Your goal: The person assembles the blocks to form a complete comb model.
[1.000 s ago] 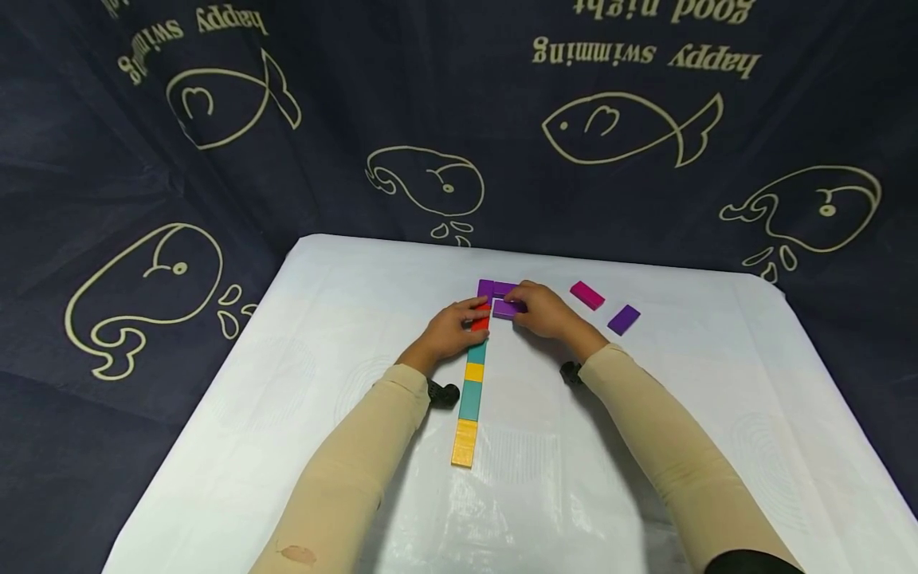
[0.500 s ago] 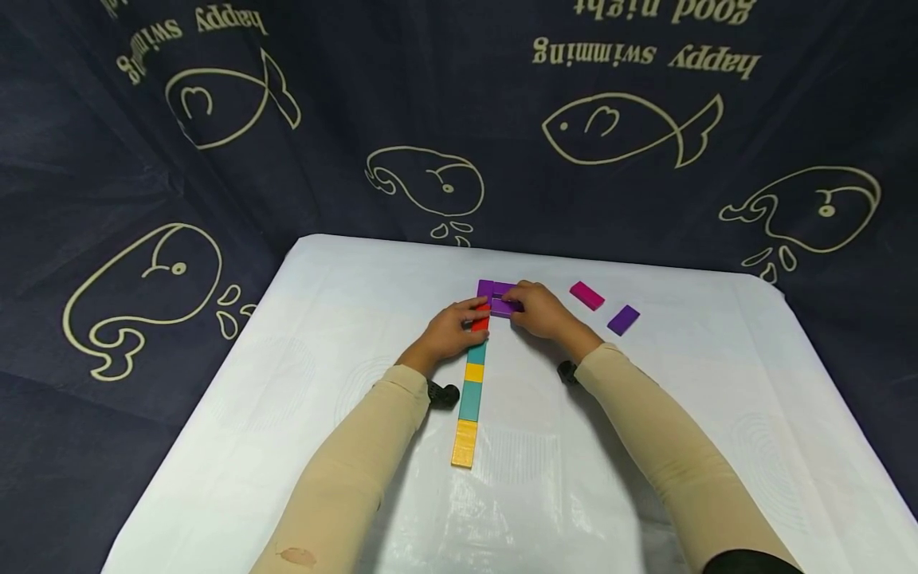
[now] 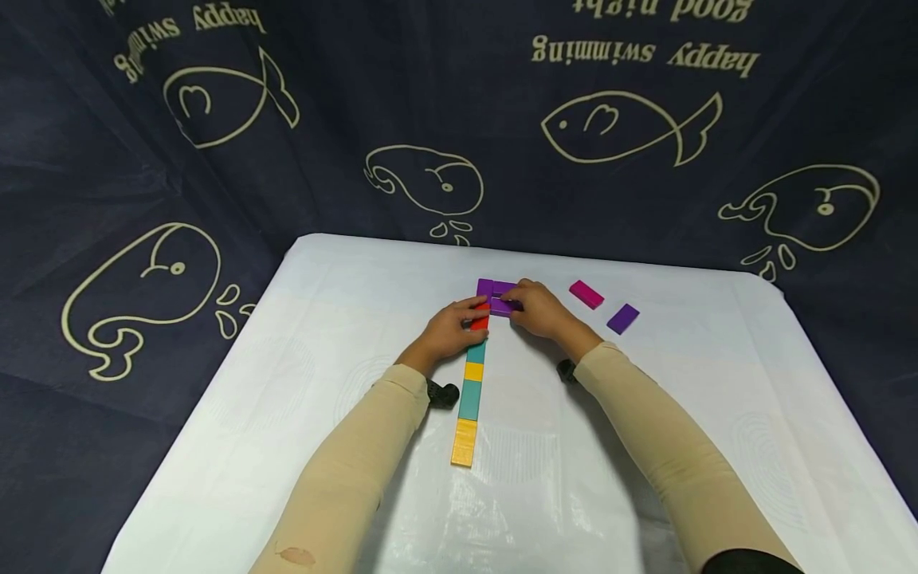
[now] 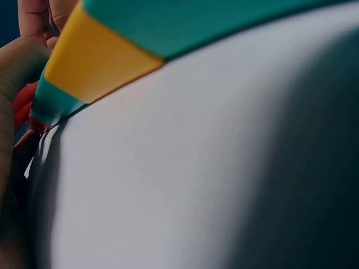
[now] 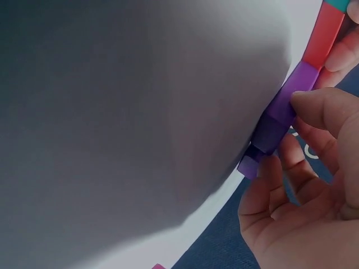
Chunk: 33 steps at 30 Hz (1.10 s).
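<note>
A line of coloured blocks lies on the white table, ending at the far side in a purple block (image 3: 484, 288) beyond a red block (image 3: 479, 323). Beside the red block, the left hand (image 3: 450, 328) touches the line from its left, its fingertips and thumb reaching over the red block's ends. The right hand (image 3: 539, 308) pinches another purple block (image 3: 500, 308) between thumb and fingers, its left end right at the line. Just beyond, a further purple block (image 3: 502, 288) extends rightward from the line's far end. In the right wrist view, the thumb presses the purple block (image 5: 291, 92).
Nearer in the line are teal blocks (image 3: 469, 400) and yellow blocks (image 3: 464, 443). To the right of the right hand lie a loose pink block (image 3: 586, 295) and a loose purple block (image 3: 623, 319). A dark printed cloth (image 3: 516, 207) hangs behind the table (image 3: 358, 263).
The right hand has slid its purple block slightly left, closing the narrow gap to the line. The left hand stays in place.
</note>
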### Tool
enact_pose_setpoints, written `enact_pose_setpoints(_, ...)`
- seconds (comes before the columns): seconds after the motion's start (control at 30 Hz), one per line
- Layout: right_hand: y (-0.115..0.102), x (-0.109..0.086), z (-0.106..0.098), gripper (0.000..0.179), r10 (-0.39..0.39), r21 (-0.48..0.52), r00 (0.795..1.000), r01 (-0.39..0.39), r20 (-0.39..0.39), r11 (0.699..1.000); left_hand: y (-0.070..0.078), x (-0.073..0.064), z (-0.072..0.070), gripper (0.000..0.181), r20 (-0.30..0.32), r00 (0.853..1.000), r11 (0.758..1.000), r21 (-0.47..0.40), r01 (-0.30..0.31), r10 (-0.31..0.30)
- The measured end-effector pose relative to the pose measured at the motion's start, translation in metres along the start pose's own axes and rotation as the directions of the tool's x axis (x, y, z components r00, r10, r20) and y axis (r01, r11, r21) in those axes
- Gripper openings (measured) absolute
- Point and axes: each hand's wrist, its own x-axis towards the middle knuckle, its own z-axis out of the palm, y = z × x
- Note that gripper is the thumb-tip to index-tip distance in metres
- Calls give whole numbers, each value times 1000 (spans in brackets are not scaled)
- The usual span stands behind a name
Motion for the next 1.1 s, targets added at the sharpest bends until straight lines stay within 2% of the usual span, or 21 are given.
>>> enact_pose_setpoints(0.13,1,0,-3,37,12,36,1000,-12,6,999,-1,2,0,51,3,1000,1000,7,1,-1)
enact_pose_setpoints(0.3,7,-4,-9,36,51,138,999,-49,-13,989,-3,3,1,49,-9,1000,1000,16,-5,5)
enact_pose_setpoints(0.43,17,-13,-17,36,91,203,996,-83,-26,976,-3,3,2,49,-3,1000,1000,-2,16,-16)
enact_pose_setpoints(0.57,29,-26,-28,37,145,265,987,-121,-73,957,-2,1,2,48,-1,1000,1000,-7,25,-25)
enact_pose_setpoints(0.8,61,-46,-44,38,271,246,951,-229,-150,942,-2,-1,2,48,-9,1000,1000,-11,24,-24)
enact_pose_setpoints(1.1,92,-62,-51,39,356,262,926,-314,-128,912,-1,1,2,48,-9,1000,1000,2,13,-13)
